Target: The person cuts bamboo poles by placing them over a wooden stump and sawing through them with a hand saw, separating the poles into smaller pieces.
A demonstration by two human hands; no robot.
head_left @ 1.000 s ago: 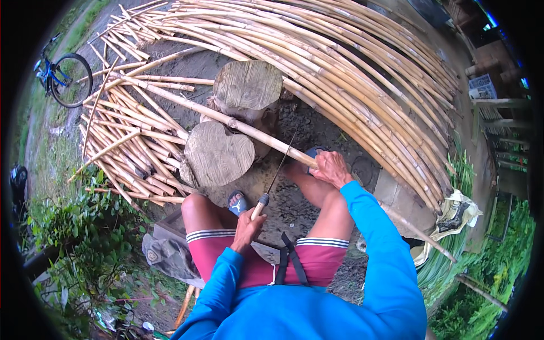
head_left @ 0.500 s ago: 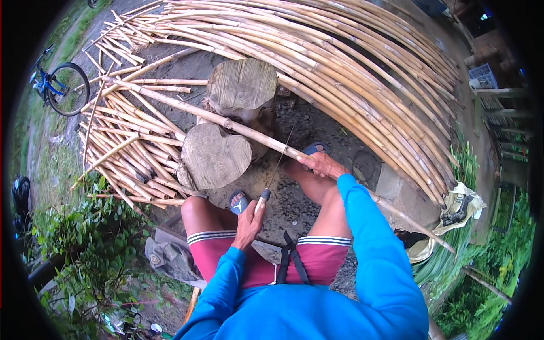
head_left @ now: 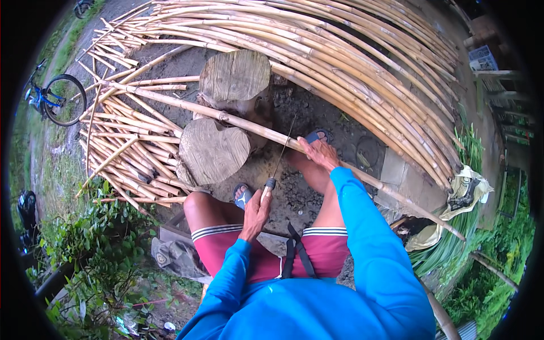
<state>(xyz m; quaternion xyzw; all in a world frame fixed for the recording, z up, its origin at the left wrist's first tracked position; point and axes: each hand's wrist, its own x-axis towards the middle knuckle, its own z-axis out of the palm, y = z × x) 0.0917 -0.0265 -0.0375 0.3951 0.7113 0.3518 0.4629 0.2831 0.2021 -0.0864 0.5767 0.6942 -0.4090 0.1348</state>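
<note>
My left hand (head_left: 256,216) is wrapped around the pale handle of a long-bladed knife (head_left: 281,154). The blade, seen almost edge-on, points away from me and crosses a bamboo pole (head_left: 258,128); whether it has cut in, I cannot tell. Just right of the blade, my right hand (head_left: 321,154) grips the pole with its fingers over the top. The pole slants from the far left to the near right. It passes close over a pale log block (head_left: 213,152), with another log block (head_left: 235,73) standing behind it.
Long bamboo poles (head_left: 351,73) lie in a broad row across the far side and right. Shorter cut bamboo pieces (head_left: 127,153) are heaped left of the blocks. A blue bicycle (head_left: 59,101) stands far left. Leafy plants (head_left: 96,243) grow near left; a pale sack (head_left: 469,192) lies at right.
The whole view has shifted slightly. My right hand has slid a little closer to the blade along the pole. My left hand keeps its hold on the knife.
</note>
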